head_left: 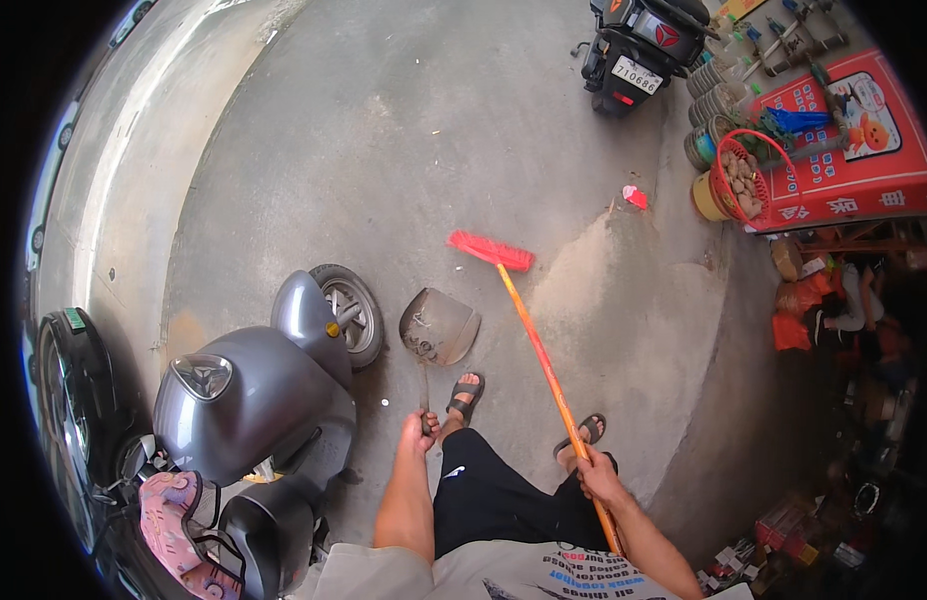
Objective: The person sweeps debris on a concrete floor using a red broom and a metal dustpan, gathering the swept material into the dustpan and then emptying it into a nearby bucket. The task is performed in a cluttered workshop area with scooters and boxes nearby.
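honestly, watching this feed from my desk, the sweep looked half set up. far left sat the parked grey scooter [254, 395], its front wheel [352, 312] just beside the work. next over, the left hand [420, 432] was clenched round the thin handle of the metal dustpan [439, 326], pan resting mouth-forward on the concrete floor [404, 150], right in front of the sandalled left foot [466, 394]. further right, the right hand [598, 476] was wrapped tight on the orange shaft of the broom [532, 335], low on the stick, with the red bristle head [490, 250] out ahead, near the pan's far edge but apart from it. a pale dusty patch [624, 290] spread to the right of the broom, and a red scrap [636, 197] lay beyond it.

my take on doing it well: i'd have kept the pan lip pressed flat to the ground, tilted slightly back, and pulled the dust toward it in short strokes. one hand that low on a long shaft gave little control, so light flicks only. i'd also have minded the scooter wheel, since dust pushed left would tuck under it.
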Demonstrator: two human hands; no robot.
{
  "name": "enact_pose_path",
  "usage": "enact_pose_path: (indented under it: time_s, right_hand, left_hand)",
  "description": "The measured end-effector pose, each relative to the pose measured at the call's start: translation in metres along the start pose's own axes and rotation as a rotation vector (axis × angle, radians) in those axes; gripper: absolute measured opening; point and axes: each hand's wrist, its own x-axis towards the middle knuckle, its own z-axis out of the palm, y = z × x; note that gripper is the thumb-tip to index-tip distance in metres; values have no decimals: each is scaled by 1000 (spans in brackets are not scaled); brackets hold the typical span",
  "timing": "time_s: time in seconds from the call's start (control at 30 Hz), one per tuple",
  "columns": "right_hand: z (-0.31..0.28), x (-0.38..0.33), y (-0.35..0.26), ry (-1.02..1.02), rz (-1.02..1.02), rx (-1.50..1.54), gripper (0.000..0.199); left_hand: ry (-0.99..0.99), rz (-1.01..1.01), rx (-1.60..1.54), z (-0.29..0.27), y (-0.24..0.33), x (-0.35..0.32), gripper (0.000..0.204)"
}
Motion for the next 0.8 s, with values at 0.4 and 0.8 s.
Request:
enact_pose_path:
  time_s: [0.4, 0.8]
  right_hand:
    - [20, -115, 22, -317, 243, 327, 41]
    - [44, 10, -95, 138, -502, -771, 32]
  left_hand:
    - [-72, -2, -52, -20, 18, 6, 20]
    - [-258, -18, -462, -73, -26, -28, 19]
